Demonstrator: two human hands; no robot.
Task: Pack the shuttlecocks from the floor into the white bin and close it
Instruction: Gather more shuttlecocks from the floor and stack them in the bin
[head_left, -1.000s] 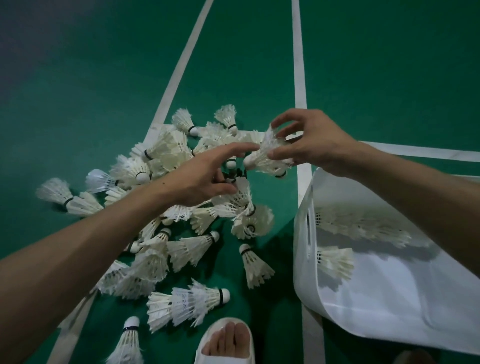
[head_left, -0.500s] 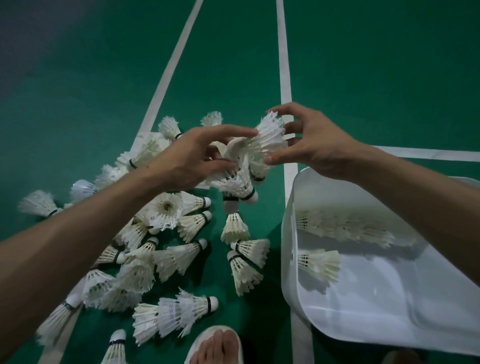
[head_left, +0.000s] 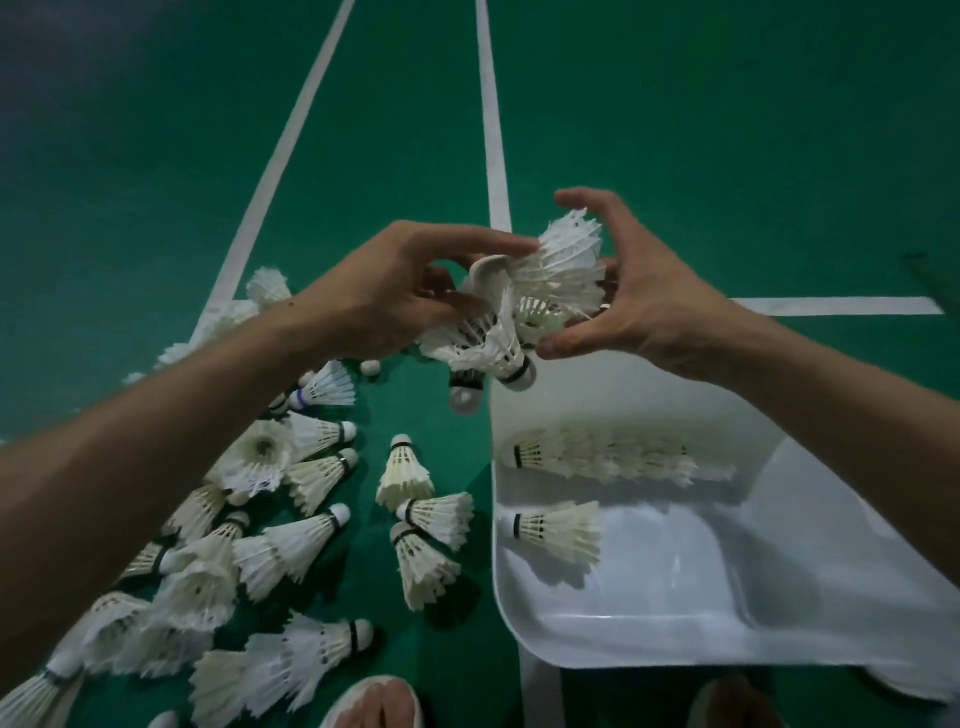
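Observation:
Between both hands I hold a bunch of white shuttlecocks, lifted above the floor near the far left corner of the white bin. My left hand grips the bunch from the left. My right hand cups it from the right, fingers curled around the feathers. The bin stands open at the right; inside lie a row of nested shuttlecocks and a single one. Several loose shuttlecocks lie scattered on the green floor at the left. No lid is visible.
White court lines cross the green floor. My toes in a white slipper show at the bottom edge, a second foot below the bin. Three shuttlecocks lie just left of the bin wall.
Both hands have gathered several shuttlecocks from the pile and lifted them together as a bunch, drifting toward the bin's far corner. The view has shifted closer to the bin.

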